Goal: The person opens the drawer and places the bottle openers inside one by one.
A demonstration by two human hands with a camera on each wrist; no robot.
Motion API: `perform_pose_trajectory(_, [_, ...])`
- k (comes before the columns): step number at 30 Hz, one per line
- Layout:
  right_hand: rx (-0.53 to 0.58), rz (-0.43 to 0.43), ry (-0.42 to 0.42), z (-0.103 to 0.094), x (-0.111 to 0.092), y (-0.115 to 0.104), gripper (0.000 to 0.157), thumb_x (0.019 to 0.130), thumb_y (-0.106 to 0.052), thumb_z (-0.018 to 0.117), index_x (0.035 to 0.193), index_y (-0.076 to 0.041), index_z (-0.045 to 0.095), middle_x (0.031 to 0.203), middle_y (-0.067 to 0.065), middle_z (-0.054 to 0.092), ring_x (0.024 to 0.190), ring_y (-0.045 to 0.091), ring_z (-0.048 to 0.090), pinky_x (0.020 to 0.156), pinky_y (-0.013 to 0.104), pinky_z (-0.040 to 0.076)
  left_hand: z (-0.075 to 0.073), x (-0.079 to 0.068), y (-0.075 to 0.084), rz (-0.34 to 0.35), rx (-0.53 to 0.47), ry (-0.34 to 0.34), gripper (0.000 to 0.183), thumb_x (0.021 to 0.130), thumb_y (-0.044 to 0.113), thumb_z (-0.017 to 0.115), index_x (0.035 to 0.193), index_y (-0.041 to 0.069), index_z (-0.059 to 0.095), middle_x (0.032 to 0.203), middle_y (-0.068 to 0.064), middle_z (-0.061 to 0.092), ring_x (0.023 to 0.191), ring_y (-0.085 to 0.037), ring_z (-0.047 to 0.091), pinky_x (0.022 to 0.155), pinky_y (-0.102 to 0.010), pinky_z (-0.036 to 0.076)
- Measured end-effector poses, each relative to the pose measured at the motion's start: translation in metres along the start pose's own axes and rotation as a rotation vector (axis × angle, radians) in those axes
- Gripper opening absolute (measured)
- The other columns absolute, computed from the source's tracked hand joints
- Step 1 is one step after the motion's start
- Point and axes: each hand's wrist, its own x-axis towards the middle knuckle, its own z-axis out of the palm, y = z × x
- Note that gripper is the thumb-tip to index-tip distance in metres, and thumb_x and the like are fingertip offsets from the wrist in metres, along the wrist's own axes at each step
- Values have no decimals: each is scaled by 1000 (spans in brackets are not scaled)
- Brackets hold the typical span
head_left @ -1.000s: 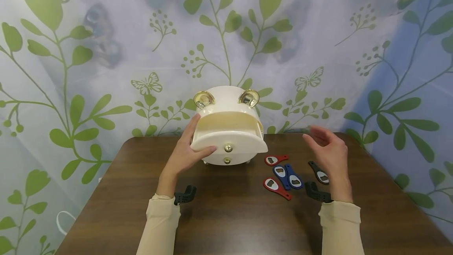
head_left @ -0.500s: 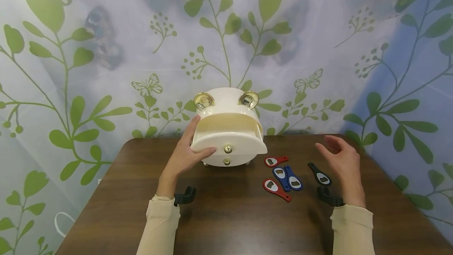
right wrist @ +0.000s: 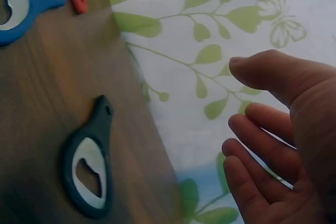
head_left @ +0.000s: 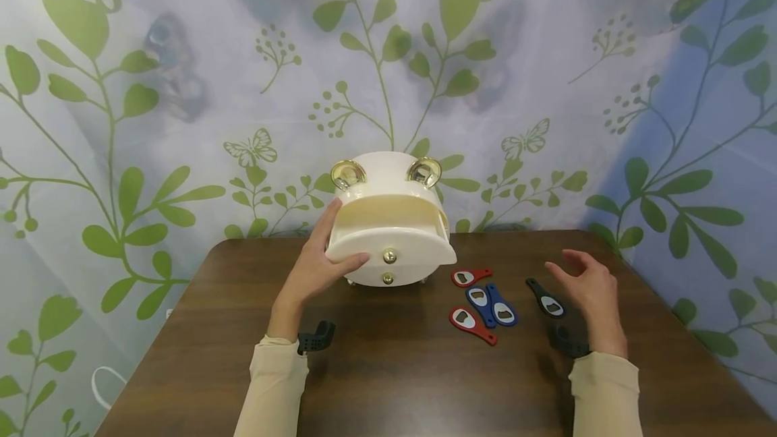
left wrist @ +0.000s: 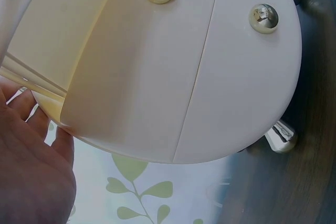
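Brown wooden table point(head_left: 400, 369) | glossy white rounded cabinet point(head_left: 386, 181) was gripped by left hand point(head_left: 312, 270) | right hand point(head_left: 590, 290) was relaxed, empty | tipping was judged possible if curved drawer point(head_left: 390, 241) was overpulled

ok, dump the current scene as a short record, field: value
left_hand: holds left side of white cabinet, thumb on upper drawer's front
left_hand_point: left hand
right_hand: right hand, holding nothing, above table near black bottle opener
container: white cabinet, gold knobs
upper_drawer: upper drawer, pulled out
loose_items: five bottle openers; two red, two blue, one black
surface: brown table
backdrop: leaf-print cloth
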Motion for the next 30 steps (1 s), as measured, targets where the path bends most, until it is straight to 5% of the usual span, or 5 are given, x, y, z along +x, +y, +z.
perform_pose_trajectory(16, [-46, 51, -158, 35, 2, 21, 62, 98, -39, 68, 138, 7, 56, 136, 34, 59, 120, 55, 54, 100, 65, 43, -2, 0, 10, -6, 0, -8, 108, 83, 37, 87, 166, 34, 18, 171, 14, 13, 158, -18, 15, 123, -57, 24])
perform_pose_trajectory(30, [-53, 86, -207, 46, -1, 27, 56, 95, -33, 71, 133, 7, 60, 131, 34, 62, 117, 56, 54, 98, 65, 43, -1, -1, 0, 4, 10, -5, 108, 82, 42, 88, 165, 40, 18, 172, 12, 14, 158, -17, 16, 122, -57, 25])
